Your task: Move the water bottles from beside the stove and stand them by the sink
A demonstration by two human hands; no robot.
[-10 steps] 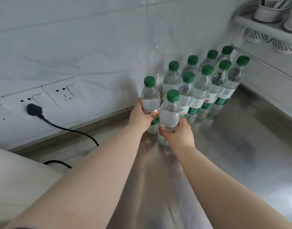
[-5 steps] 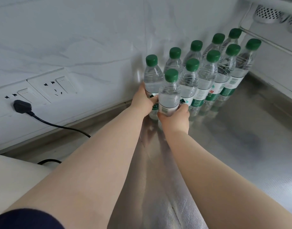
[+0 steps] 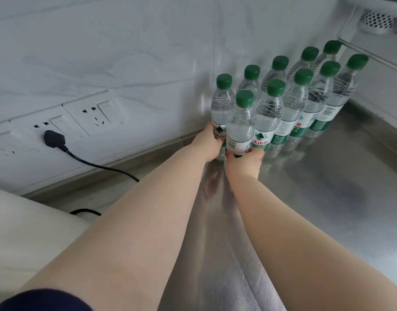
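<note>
- Grips the nearest water bottle (image 3: 240, 126) low on its label with the right hand (image 3: 244, 162), fingers (image 3: 257, 151) curled round it; base hidden behind the hand, so cannot tell whether standing or lifted.
- Grips the second bottle (image 3: 222, 106), just behind and to the left, with the left hand (image 3: 207, 145), fingers wrapped round the label; both bottles upright, side by side.
- Holds the pair at the near end of a cluster of eight more bottles (image 3: 305, 104), all upright with green caps and green-and-white labels, packed in two rows on the worktop (image 3: 327, 209) along the back wall and into the corner.
- Reaches with both bare forearms across the silvery, textured worktop; dark sleeve (image 3: 42, 299) at the lower left edge.
- Left of the bottles, on the wall: a row of white sockets (image 3: 94, 115), a black plug (image 3: 54, 139) in one, cable (image 3: 98, 164) trailing down towards the worktop.
- At lower left, part of a white appliance (image 3: 24, 232); at top right, a white perforated basket (image 3: 379, 21) under a rack.
</note>
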